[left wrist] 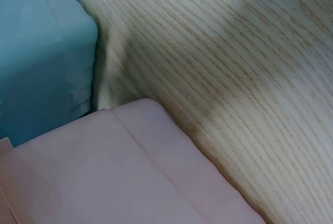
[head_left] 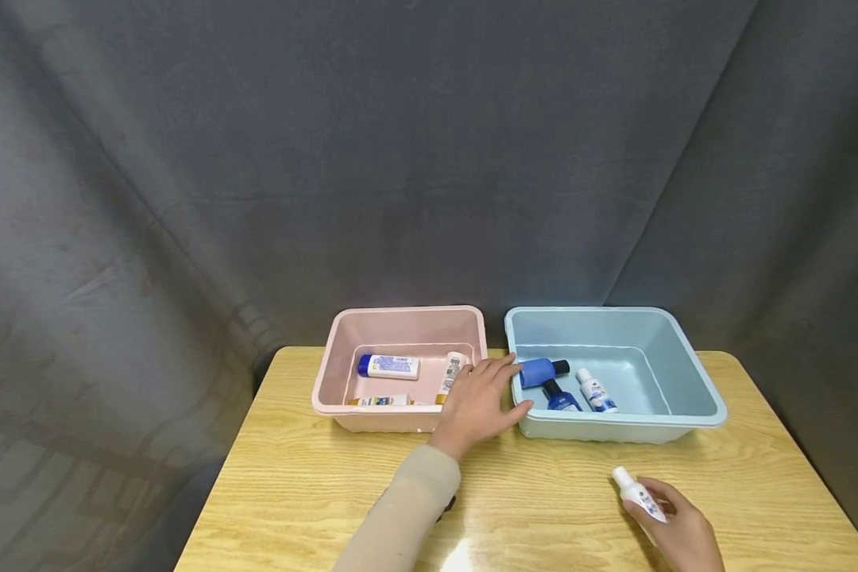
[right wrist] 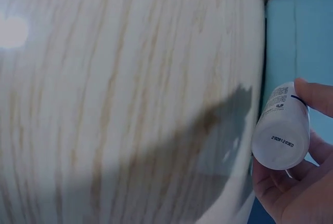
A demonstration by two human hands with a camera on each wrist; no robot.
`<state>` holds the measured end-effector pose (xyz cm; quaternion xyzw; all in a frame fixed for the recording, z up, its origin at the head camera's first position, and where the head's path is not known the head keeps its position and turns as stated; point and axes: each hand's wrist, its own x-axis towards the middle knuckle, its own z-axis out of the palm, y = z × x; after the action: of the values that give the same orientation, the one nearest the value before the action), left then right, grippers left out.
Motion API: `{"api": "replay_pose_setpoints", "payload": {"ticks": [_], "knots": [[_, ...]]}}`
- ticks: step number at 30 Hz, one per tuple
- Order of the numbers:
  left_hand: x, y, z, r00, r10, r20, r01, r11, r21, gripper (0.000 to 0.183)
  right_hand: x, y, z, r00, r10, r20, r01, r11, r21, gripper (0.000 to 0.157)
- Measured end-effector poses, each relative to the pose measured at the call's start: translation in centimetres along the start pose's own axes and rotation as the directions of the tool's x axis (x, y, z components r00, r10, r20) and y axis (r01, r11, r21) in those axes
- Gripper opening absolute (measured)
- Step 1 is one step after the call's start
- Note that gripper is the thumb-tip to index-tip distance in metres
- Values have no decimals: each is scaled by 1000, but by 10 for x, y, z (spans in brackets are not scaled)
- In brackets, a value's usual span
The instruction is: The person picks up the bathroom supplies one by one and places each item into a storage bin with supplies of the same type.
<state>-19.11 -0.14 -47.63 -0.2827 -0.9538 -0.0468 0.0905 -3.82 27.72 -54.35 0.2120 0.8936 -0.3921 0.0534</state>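
My right hand grips a small white bottle with a white cap, over the table in front of the blue bin. In the right wrist view the bottle's base faces the camera, thumb on one side and fingers on the other. My left hand is spread, with nothing held, over the gap between the pink bin and the blue bin. Its fingertips are near the blue bin's left rim; whether they touch it I cannot tell. The left wrist view shows the bins' outer walls but not the hand.
Inside the blue bin lie two blue bottles with black caps and a white bottle. The pink bin holds a white bottle with a blue cap and white tubes with yellow ends. A dark curtain hangs behind the wooden table.
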Motion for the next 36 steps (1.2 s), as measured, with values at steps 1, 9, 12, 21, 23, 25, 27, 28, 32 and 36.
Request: {"api": "replay_pose_setpoints", "payload": {"ticks": [1, 9, 12, 21, 23, 25, 27, 28, 32, 36], "knots": [[0, 0, 0, 1000, -1, 0, 1, 1000, 1, 67, -1, -2, 0, 1000, -1, -9, 1, 1000, -3, 74], [0, 0, -1, 1000, -2, 7, 2, 1000, -5, 66, -7, -12, -5, 1000, -25, -17, 25, 1000, -18, 66], [0, 0, -2, 1000, -4, 9, 4, 1000, -9, 66, -10, -16, -8, 999, -31, -8, 31, 999, -23, 66], [-1, -1, -2, 1000, 2, 9, -2, 1000, 2, 68, -20, -26, -13, 993, -91, -76, 89, 996, -30, 59], [-1, -1, -1, 1000, 3, 7, -3, 1000, 2, 69, -23, -27, -15, 989, -116, -96, 113, 993, -31, 59], [-1, -1, -1, 1000, 2, 6, -2, 1000, -5, 69, -25, -28, -17, 986, -123, -115, 121, 992, -24, 59], [-1, -1, 0, 1000, 3, 2, -3, 1000, -12, 69, -27, -29, -19, 983, -125, -137, 124, 992, -17, 58], [-1, -1, 0, 1000, 3, 0, -3, 1000, -14, 69, -28, -30, -19, 981, -126, -149, 126, 992, -11, 57], [-1, -1, 0, 1000, 1, -4, -1, 1000, -11, 68, -32, -34, -22, 969, -130, -212, 135, 991, 11, 52], [-1, -1, 0, 1000, 1, -4, -1, 1000, -5, 68, -35, -39, -23, 948, -146, -282, 161, 986, 32, 46]]}}
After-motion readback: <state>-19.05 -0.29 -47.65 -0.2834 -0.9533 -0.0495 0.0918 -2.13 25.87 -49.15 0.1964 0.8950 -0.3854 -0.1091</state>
